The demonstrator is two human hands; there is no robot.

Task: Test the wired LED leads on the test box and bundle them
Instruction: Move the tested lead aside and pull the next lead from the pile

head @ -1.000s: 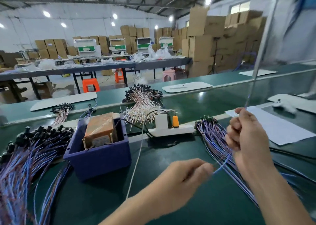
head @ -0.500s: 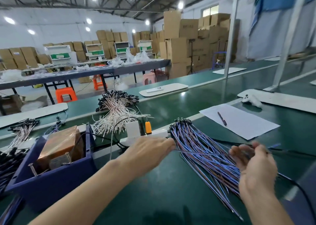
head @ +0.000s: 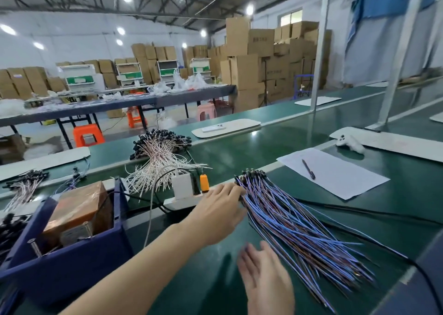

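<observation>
A loose pile of blue and purple wired LED leads (head: pixel 294 228) fans across the green bench, its black LED heads at the far end. My left hand (head: pixel 215 214) reaches forward with fingers stretched out, fingertips touching the head end of the pile. My right hand (head: pixel 263 281) hovers low beside the pile's near left side, fingers straight and spread, holding nothing; it is blurred. The copper-coloured test box (head: pixel 79 214) sits in a dark blue bin (head: pixel 72 269) at the left.
A white power strip (head: pixel 182 203) with a white adapter and orange plug lies behind my left hand. A heap of white leads (head: pixel 163 163) sits beyond it. A paper sheet (head: pixel 335 178) with a pen (head: pixel 308 169) lies right; a black cable (head: pixel 359 212) crosses there.
My right hand let go of the single lead and dropped down beside the pile, now open. My left hand slid forward to the pile's head end. The view turned to the right.
</observation>
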